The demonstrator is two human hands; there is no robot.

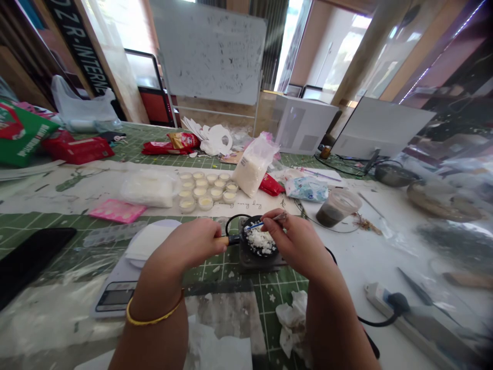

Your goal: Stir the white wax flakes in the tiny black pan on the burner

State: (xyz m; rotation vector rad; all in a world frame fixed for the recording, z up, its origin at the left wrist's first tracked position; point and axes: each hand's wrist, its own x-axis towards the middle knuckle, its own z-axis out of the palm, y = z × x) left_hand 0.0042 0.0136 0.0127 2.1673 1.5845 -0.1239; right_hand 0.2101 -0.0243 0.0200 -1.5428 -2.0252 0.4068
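Note:
In the head view, my left hand (192, 239) is closed around the handle (233, 240) of a small black frying pan (245, 246). White crumbly chunks (261, 240) fill much of the pan, which sits on a small dark hot plate (246, 263). My right hand (298, 239) hovers over the pan's right side, fingers pinched on a thin blue stick (254, 225). The stick's tip reaches in among the chunks. My right fingers cover part of the pan.
Left of the pan stands a kitchen scale (115, 295). Behind it are several small cream-filled cups (205, 203) and a bag of white granules (252, 169). To the right are a plastic cup of dark material (333, 208), a power strip (385, 303) and crumpled tissue (292, 318).

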